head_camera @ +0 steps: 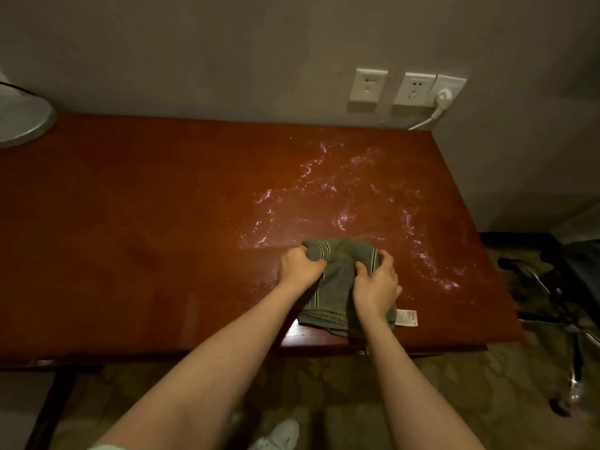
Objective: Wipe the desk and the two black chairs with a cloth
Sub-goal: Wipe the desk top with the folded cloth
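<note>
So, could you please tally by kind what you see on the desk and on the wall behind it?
White wall plates: 3
White plug with cable: 1
Grey-green striped cloth: 1
Hands gripping that cloth, left hand and right hand: 2
Round grey base, far left: 1
Total: 8

Head-worn view, steeply down onto desk [162, 222]

The left forearm [227, 352] and right forearm [399, 368], both bare, stretch forward toward the cloth [337, 287]. The left hand [300, 267] grips its left edge with curled fingers. The right hand [376, 284] grips its right edge.
</note>
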The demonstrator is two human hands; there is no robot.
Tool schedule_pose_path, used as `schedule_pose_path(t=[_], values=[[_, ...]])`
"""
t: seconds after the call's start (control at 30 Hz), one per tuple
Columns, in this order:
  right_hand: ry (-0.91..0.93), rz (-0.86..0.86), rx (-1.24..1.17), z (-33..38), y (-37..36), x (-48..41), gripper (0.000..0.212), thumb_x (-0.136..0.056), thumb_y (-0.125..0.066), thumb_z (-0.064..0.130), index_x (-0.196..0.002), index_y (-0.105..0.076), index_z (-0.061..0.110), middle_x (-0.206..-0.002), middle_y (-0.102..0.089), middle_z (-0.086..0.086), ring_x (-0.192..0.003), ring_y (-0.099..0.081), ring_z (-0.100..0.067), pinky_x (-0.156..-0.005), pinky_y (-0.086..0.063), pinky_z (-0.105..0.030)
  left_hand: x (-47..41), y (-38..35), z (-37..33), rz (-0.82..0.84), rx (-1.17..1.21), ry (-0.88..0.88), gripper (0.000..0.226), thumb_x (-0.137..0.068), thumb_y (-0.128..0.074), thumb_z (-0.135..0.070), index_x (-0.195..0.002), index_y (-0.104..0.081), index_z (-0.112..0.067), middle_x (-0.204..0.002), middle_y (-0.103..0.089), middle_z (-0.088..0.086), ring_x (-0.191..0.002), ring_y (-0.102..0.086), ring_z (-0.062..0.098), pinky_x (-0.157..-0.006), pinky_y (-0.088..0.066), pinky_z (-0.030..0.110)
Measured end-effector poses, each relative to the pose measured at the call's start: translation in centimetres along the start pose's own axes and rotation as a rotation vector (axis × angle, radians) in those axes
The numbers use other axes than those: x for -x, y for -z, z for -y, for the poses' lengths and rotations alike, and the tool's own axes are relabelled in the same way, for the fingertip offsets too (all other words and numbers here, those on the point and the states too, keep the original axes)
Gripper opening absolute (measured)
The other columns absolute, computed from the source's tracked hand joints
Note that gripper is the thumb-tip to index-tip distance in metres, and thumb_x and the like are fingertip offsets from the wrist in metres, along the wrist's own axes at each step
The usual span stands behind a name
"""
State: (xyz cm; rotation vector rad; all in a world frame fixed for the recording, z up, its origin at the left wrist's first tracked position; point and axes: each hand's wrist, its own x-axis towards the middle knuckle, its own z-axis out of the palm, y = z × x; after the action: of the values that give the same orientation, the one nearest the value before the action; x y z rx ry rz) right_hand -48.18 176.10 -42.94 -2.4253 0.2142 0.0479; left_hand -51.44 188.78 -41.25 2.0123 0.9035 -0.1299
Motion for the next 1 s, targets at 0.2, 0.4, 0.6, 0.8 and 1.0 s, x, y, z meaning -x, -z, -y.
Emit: schedule_pose_path(t=[0.2, 0.4, 0.6, 0.8, 1.0], values=[[0.084, -0.156, -0.261, 4.4, -0.6, 3.2, 0.043, -0.087, -0.064, 0.022, -0.126, -0.049, 0.018, -0.126, -0.057, -0.005, -0.118, -0.048, -0.026, -0.106, -0.029, -0.045, 0.4, 2.9, 1.8, -0.031, 0.319, -0.014, 0.053, -0.089, -0.055, -0.02, -0.139, -0.04, -0.01, -0.133, -0.054, 0.008, -0.121, -0.051, 0.025, -0.101, -0.041, 0.033], [0.163, -0.071, -0.342, 11.1, -3.7, 5.6, 0.042, -0.084, -0.066, 0.021, -0.124, -0.051, 0.021, -0.122, -0.058, -0.002, -0.115, -0.049, -0.023, -0.102, -0.035, -0.042, -1.4, 9.9, 5.2, -0.154, 0.381, -0.011, 0.056, -0.087, -0.055, -0.025, -0.139, -0.039, -0.011, -0.138, -0.048, 0.011, -0.127, -0.045, 0.028, -0.104, -0.039, 0.046], [0.233, 0.015, -0.342, 19.2, -9.6, 8.1, 0.044, -0.084, -0.066, 0.021, -0.126, -0.051, 0.02, -0.125, -0.058, 0.0, -0.118, -0.05, -0.022, -0.102, -0.037, -0.043, -5.3, 19.4, 8.8, -0.249, 0.332, 0.033, 0.056, -0.087, -0.054, -0.029, -0.139, -0.039, -0.014, -0.139, -0.046, 0.01, -0.128, -0.043, 0.03, -0.103, -0.039, 0.048], [0.256, 0.113, -0.296, 25.1, -16.2, 9.5, 0.046, -0.085, -0.065, 0.022, -0.129, -0.049, 0.02, -0.129, -0.055, 0.001, -0.12, -0.049, -0.021, -0.101, -0.039, -0.043, -9.4, 26.1, 12.4, -0.286, 0.315, 0.096, 0.054, -0.089, -0.054, -0.027, -0.138, -0.04, -0.011, -0.139, -0.046, 0.012, -0.126, -0.046, 0.03, -0.103, -0.04, 0.048], [0.218, 0.166, -0.182, 28.5, -23.1, 10.0, 0.046, -0.086, -0.063, 0.019, -0.129, -0.048, 0.017, -0.129, -0.055, -0.001, -0.12, -0.049, -0.023, -0.099, -0.039, -0.04, -13.8, 30.4, 15.3, -0.295, 0.108, 0.09, 0.041, -0.088, -0.056, -0.019, -0.127, -0.049, -0.009, -0.103, -0.061, 0.005, -0.072, -0.055, 0.011, -0.066, -0.041, 0.028]])
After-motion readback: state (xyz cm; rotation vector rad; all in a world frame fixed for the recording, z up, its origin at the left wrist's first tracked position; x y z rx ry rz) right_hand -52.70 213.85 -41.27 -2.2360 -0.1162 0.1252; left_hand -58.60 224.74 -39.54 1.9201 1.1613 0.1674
